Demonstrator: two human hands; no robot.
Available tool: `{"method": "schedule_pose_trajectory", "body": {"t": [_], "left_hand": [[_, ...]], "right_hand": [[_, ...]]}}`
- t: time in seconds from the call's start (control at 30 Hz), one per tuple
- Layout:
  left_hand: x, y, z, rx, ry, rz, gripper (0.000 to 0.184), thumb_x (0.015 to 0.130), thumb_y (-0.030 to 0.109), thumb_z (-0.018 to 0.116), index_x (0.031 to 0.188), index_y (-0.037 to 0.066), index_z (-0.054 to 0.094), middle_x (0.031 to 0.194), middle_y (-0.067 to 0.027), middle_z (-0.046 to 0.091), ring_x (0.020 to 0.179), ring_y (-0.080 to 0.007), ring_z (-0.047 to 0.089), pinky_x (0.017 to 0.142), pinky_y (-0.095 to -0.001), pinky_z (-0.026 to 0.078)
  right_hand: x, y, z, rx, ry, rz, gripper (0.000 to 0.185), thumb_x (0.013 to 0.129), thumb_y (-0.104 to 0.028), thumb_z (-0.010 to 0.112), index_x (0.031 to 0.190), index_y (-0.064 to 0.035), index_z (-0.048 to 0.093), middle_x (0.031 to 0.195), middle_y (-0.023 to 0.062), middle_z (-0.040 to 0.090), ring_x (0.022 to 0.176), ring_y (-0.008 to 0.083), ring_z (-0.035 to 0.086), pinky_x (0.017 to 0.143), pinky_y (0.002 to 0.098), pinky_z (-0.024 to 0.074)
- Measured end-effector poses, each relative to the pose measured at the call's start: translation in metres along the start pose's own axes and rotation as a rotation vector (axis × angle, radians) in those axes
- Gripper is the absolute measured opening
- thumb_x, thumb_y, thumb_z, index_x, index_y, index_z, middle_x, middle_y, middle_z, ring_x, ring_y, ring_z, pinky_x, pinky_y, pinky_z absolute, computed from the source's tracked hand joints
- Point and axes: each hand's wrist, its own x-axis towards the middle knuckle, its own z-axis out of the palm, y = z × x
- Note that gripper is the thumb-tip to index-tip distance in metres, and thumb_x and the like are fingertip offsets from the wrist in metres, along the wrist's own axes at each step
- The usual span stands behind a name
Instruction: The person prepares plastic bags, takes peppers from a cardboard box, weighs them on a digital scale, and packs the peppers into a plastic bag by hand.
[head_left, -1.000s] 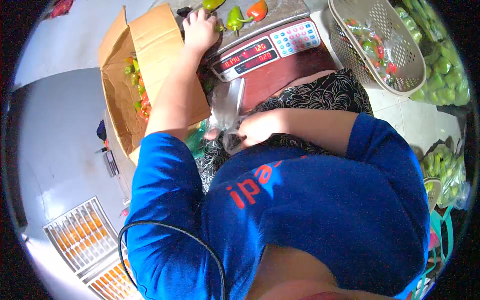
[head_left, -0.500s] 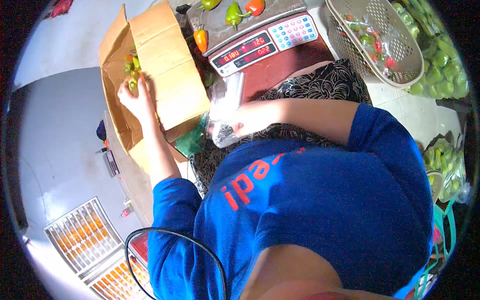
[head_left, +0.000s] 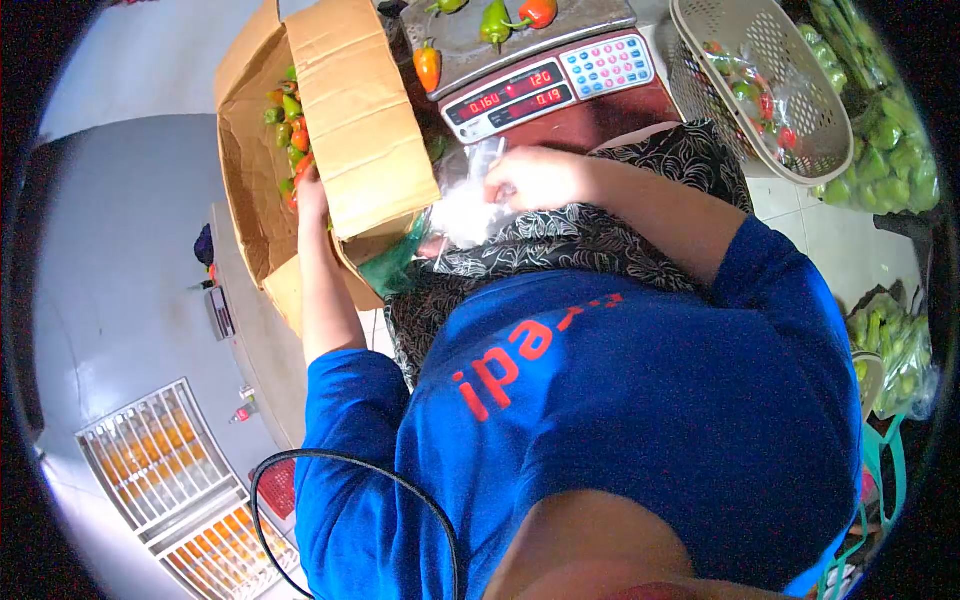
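Observation:
My left hand (head_left: 313,197) reaches into an open cardboard box (head_left: 365,130), by several green, orange and red peppers (head_left: 292,120) along its inner side. The flap's edge and the peppers hide most of its fingers, so whether it grips one is unclear. Over my lap, my right hand (head_left: 545,178) has its fingers closed on a clear plastic bag (head_left: 470,212), which looks bright and crumpled. Beyond it stands a digital scale (head_left: 510,100) with lit red numbers. Green and orange peppers (head_left: 495,22) lie on its metal pan.
A perforated plastic basket (head_left: 835,140) with bagged peppers stands right of the scale. Bags of green vegetables (head_left: 885,150) lie at the far right. Green plastic (head_left: 395,262) sits below the box. A black cable (head_left: 400,482) loops across the lower left.
My left hand has gone lower behind the box flap, and more peppers show. My right hand has risen toward the scale with the bag. The scale's numbers have dropped, and the view has shifted slightly.

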Motion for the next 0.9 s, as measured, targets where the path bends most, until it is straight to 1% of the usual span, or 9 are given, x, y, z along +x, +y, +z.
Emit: {"method": "schedule_pose_trajectory", "body": {"t": [0.13,0.27,0.37,0.43,0.6,0.7,0.73,0.83,0.9], "left_hand": [[-0.03,0.083,0.019,-0.294,0.401,0.336,0.017,0.085,0.006,0.056,0.098,-0.003,0.059,0.092,-0.0109,0.063,0.084,-0.016,0.059,0.079,-0.027,0.046],[-0.055,0.192,0.067,0.07,0.272,0.592,0.015,0.081,0.011,0.057,0.091,0.001,0.061,0.09,-0.0118,0.059,0.083,-0.0202,0.056,0.078,-0.0304,0.045],[-0.021,0.21,0.126,0.212,-0.002,0.647,0.031,0.079,0.02,0.06,0.104,0.001,0.059,0.098,-0.0204,0.058,0.098,-0.0333,0.056,0.085,-0.0394,0.045],[0.012,0.19,0.169,0.438,0.079,0.787,0.041,0.077,0.024,0.063,0.112,0.004,0.055,0.112,-0.0234,0.05,0.101,-0.0384,0.054,0.087,-0.0424,0.046],[0.029,0.188,0.201,0.869,-0.038,0.244,0.053,0.072,0.023,0.067,0.119,0.006,0.049,0.112,-0.023,0.05,0.104,-0.0385,0.053,0.087,-0.0438,0.046],[0.027,0.181,0.195,0.517,0.066,0.588,0.059,0.071,0.016,0.069,0.123,0.005,0.045,0.112,-0.0226,0.051,0.103,-0.0367,0.053,0.087,-0.0453,0.046],[0.023,0.183,0.194,0.379,0.097,0.662,0.074,0.066,0.007,0.074,0.13,0.003,0.038,0.115,-0.0226,0.054,0.103,-0.0319,0.057,0.092,-0.0364,0.044],[-0.016,0.202,0.183,-0.13,-0.075,0.514,0.078,0.068,0.0,0.072,0.134,0.003,0.031,0.116,-0.0188,0.055,0.108,-0.0238,0.054,0.094,-0.0333,0.043],[-0.035,0.203,0.183,-0.423,-0.154,0.582,0.08,0.069,-0.004,0.07,0.136,0.003,0.027,0.116,-0.0154,0.054,0.109,-0.02,0.052,0.094,-0.0321,0.042]], "right_hand": [[-0.005,-0.017,-0.003,-0.033,-0.102,0.033,0.028,0.066,-0.004,0.059,0.093,-0.0021,0.063,0.088,0.0155,0.062,0.087,0.029,0.06,0.079,0.0365,0.0472],[-0.001,-0.006,-0.03,-0.086,0.059,0.075,0.029,0.067,0.001,0.059,0.095,-0.0026,0.063,0.094,0.0145,0.061,0.086,0.0278,0.06,0.08,0.0349,0.0477],[-0.007,-0.022,-0.057,-0.071,0.139,0.251,0.032,0.07,0.001,0.059,0.101,-0.0035,0.061,0.098,0.0133,0.058,0.086,0.026,0.06,0.079,0.0333,0.0486],[-0.006,-0.016,-0.055,-0.035,0.213,0.288,0.035,0.067,-0.004,0.064,0.101,-0.0025,0.061,0.097,0.014,0.059,0.089,0.0267,0.059,0.08,0.0339,0.048],[0.003,0.031,-0.027,-0.136,0.242,0.311,0.043,0.06,-0.011,0.069,0.101,-0.0013,0.062,0.099,0.0186,0.062,0.094,0.0294,0.06,0.083,0.036,0.0468],[0.004,0.037,-0.025,-0.125,0.265,0.351,0.045,0.061,-0.011,0.068,0.105,-0.0032,0.062,0.101,0.0193,0.061,0.095,0.0291,0.06,0.084,0.0362,0.0469],[0.006,0.035,-0.027,-0.118,0.274,0.352,0.045,0.061,-0.011,0.067,0.106,-0.0038,0.062,0.102,0.0194,0.061,0.096,0.0291,0.06,0.084,0.0362,0.0469],[0.011,0.026,-0.039,0.049,0.27,0.401,0.046,0.062,-0.011,0.066,0.107,-0.0021,0.061,0.104,0.0193,0.061,0.097,0.0295,0.06,0.085,0.036,0.0465],[0.012,0.019,-0.039,-0.031,0.413,0.344,0.048,0.062,-0.011,0.066,0.107,0.0034,0.059,0.103,0.021,0.061,0.098,0.0308,0.059,0.088,0.0358,0.0459]]}}
